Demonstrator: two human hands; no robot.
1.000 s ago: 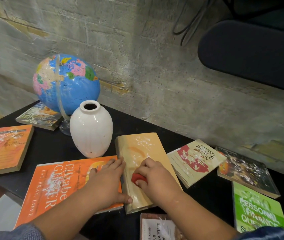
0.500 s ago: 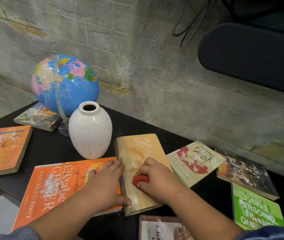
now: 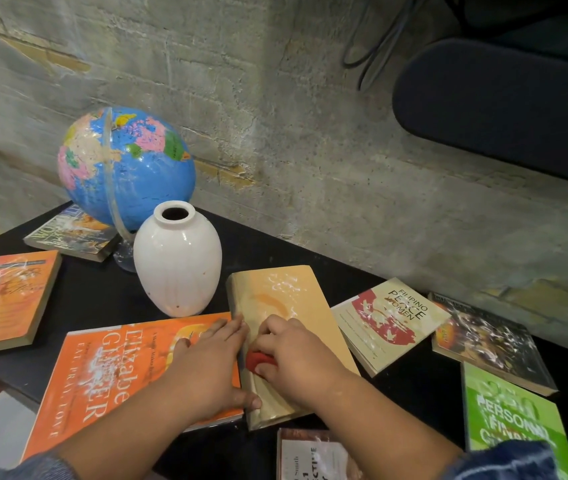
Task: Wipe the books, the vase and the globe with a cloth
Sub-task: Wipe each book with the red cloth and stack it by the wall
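Small orange book [image 3: 5,299]: lies flat on the black bench [image 3: 102,292], well to the left of the white vase [image 3: 177,261].
Globe [image 3: 126,168]: stands just behind the vase and to its left, on a clear foot.
Vase: upright, mouth up.
Large orange book [image 3: 109,368]: flat, just in front of the vase.
My left grip [image 3: 206,365]: spread flat and palm down on the large orange book in front of the vase. The fingers are straight and together and hold nothing. The thumb reaches onto the near corner of the tan book [image 3: 286,306].
Tan book: flat, starting just right of the vase's foot and running toward me.
Red cloth [image 3: 258,360]: on the tan book's cover, in front and right of the vase, mostly hidden under my fingers.
My right grip [image 3: 296,355]: knuckles up, fingers curled round the cloth and pressing it down on the cover. The forearm comes in from the lower right.
Cream book [image 3: 389,320], dark book [image 3: 490,344], green book [image 3: 511,410]: all lie flat, farther right of the vase.
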